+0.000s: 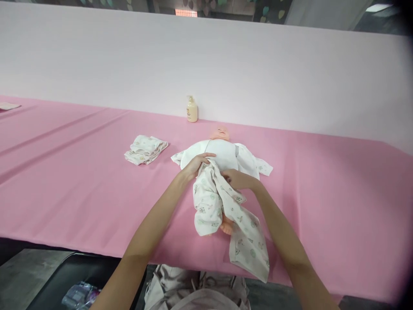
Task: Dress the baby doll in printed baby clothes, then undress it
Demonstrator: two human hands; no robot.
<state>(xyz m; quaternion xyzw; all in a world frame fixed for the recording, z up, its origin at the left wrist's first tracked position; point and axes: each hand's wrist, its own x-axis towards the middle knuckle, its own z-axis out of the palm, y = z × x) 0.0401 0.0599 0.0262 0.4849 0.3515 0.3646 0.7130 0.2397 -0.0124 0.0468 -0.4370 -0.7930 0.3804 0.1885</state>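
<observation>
A baby doll (pixel 221 134) lies on its back with its head toward the wall, dressed in a white top (pixel 223 151) with printed cuffs. White printed baby pants (pixel 208 206) cover one of its legs, while the other pant leg hangs loose toward the table's front edge. Between the pant legs shows a bare foot (pixel 226 224). My left hand (pixel 197 164) is closed on the waist of the pants, its fingers reaching over the doll's belly. On the other side, my right hand (pixel 235 178) pinches the pants near the waist with curled fingers, partly hidden by the cloth.
Folded printed cloth (pixel 146 150) lies to the left on the pink table cover (pixel 80 193). A cream pump bottle (pixel 192 110) stands against the white wall (pixel 206 64). At the far left is another flat cloth (pixel 9 106). Below the table edge sits a black chair (pixel 77 275) with clear plastic on it.
</observation>
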